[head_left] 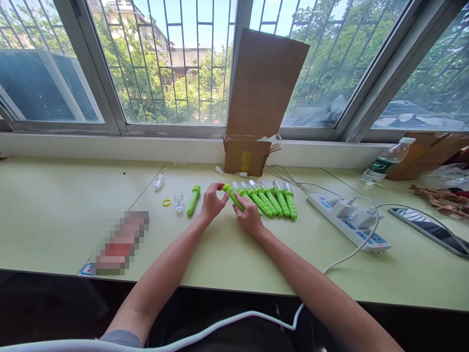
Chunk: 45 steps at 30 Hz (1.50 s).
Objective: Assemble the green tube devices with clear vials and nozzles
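Note:
My right hand (249,215) grips a green ribbed handle (233,196), shaped like a small toy torch. At its upper end sits a yellow ring (227,187), and my left hand (213,201) pinches there with thumb and fingers. Left of my hands lies another green handle (194,200) without a clear top. Beside it are a clear plastic cap (179,202), a loose yellow ring (166,202) and a small clear piece (159,182). A row of green handles with clear tops (279,199) lies just right of my hands, partly hidden by the right one.
An open cardboard box (245,155) stands against the sill, small white pieces (219,169) before it. To the right are a power strip (348,222) with plugs and cables, a phone (432,230) and a water bottle (388,161). A blurred patch (120,244) covers something at left.

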{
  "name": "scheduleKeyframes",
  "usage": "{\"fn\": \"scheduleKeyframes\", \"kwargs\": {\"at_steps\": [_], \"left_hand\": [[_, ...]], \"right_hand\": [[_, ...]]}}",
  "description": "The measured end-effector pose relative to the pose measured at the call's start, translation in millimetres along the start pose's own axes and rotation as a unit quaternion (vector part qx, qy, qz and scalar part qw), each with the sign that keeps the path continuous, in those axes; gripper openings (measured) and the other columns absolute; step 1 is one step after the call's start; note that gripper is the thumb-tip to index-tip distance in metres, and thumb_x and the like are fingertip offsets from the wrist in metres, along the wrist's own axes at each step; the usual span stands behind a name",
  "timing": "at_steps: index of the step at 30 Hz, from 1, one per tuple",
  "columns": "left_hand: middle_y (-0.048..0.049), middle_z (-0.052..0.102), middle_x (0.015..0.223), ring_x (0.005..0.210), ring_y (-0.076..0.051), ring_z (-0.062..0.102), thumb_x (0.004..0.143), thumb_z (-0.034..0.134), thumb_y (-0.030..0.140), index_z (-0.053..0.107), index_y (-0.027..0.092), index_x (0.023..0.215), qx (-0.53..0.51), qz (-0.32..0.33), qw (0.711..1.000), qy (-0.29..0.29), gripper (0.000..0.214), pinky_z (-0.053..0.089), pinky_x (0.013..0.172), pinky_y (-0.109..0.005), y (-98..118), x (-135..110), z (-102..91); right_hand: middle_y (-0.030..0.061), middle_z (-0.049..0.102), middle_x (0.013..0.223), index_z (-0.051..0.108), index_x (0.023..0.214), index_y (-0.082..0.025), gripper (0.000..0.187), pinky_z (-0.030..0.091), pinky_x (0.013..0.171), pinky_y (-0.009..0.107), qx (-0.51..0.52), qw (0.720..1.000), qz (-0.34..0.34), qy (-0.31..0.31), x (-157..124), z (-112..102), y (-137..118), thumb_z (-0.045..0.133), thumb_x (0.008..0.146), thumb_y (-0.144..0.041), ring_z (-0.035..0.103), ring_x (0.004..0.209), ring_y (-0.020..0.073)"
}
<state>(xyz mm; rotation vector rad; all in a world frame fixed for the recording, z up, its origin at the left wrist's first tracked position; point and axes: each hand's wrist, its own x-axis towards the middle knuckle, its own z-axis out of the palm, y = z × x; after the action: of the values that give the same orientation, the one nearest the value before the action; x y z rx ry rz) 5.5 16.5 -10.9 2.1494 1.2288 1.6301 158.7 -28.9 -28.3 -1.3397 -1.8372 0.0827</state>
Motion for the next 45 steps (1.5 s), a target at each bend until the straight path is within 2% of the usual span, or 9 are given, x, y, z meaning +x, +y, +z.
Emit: {"fn": "scheduleKeyframes", "kwargs": {"at_steps": [8, 15, 22, 30, 40, 45], "left_hand": [[-0.0041, 0.064, 0.086, 0.08, -0.015, 0.062, 0.078, 0.065, 0.03, 0.053, 0.019, 0.091, 0.004, 0.007, 1.0, 0.007, 0.021, 0.051, 0.074, -0.029, -5, 0, 1.9], [-0.0047, 0.063, 0.089, 0.083, -0.016, 0.061, 0.079, 0.064, 0.029, 0.053, 0.02, 0.09, 0.01, -0.007, 1.0, -0.003, 0.018, 0.051, 0.076, -0.03, -3, 0, 1.2], [-0.0043, 0.062, 0.086, 0.08, -0.015, 0.06, 0.078, 0.065, 0.029, 0.054, 0.019, 0.089, -0.013, 0.005, 1.0, 0.011, 0.019, 0.051, 0.075, -0.03, -6, 0, 2.6], [-0.005, 0.064, 0.087, 0.081, -0.016, 0.062, 0.076, 0.068, 0.03, 0.057, 0.019, 0.092, -0.1, -0.023, 0.994, 0.026, 0.022, 0.052, 0.076, -0.032, -8, 1, 5.6], [-0.0026, 0.064, 0.082, 0.073, -0.014, 0.06, 0.074, 0.07, 0.033, 0.057, 0.019, 0.091, -0.096, -0.062, 0.993, -0.008, 0.025, 0.05, 0.07, -0.029, -11, 2, 3.7], [-0.0028, 0.063, 0.081, 0.072, -0.014, 0.058, 0.075, 0.069, 0.032, 0.058, 0.019, 0.089, -0.093, -0.064, 0.994, -0.003, 0.022, 0.049, 0.068, -0.029, -10, 2, 3.9]], "right_hand": [[0.0096, 0.064, 0.099, 0.053, 0.132, -0.017, 0.051, 0.049, 0.083, 0.036, 0.012, 1.0, 0.01, -0.014, -2, 0, 1, 0.049, 0.082, -0.022, 0.06, 0.09, 0.022], [0.0093, 0.065, 0.1, 0.052, 0.133, -0.018, 0.051, 0.049, 0.083, 0.035, 0.013, 1.0, 0.009, -0.015, -2, 0, 0, 0.049, 0.082, -0.021, 0.06, 0.09, 0.0219], [0.0098, 0.064, 0.1, 0.053, 0.132, -0.017, 0.051, 0.049, 0.083, 0.035, 0.025, 1.0, -0.002, -0.009, -2, 1, 2, 0.049, 0.081, -0.021, 0.06, 0.089, 0.0218], [0.0098, 0.064, 0.099, 0.053, 0.132, -0.018, 0.051, 0.049, 0.082, 0.036, 0.031, 0.999, -0.006, 0.001, -1, 2, 2, 0.049, 0.082, -0.021, 0.06, 0.088, 0.0228], [0.0098, 0.064, 0.097, 0.054, 0.131, -0.016, 0.051, 0.049, 0.082, 0.037, 0.017, 1.0, 0.003, -0.009, -2, 3, 6, 0.05, 0.081, -0.021, 0.06, 0.089, 0.0234], [0.0091, 0.064, 0.096, 0.053, 0.133, -0.018, 0.052, 0.049, 0.082, 0.036, 0.015, 1.0, -0.005, -0.015, -2, 3, 5, 0.05, 0.081, -0.022, 0.06, 0.087, 0.0228]]}}
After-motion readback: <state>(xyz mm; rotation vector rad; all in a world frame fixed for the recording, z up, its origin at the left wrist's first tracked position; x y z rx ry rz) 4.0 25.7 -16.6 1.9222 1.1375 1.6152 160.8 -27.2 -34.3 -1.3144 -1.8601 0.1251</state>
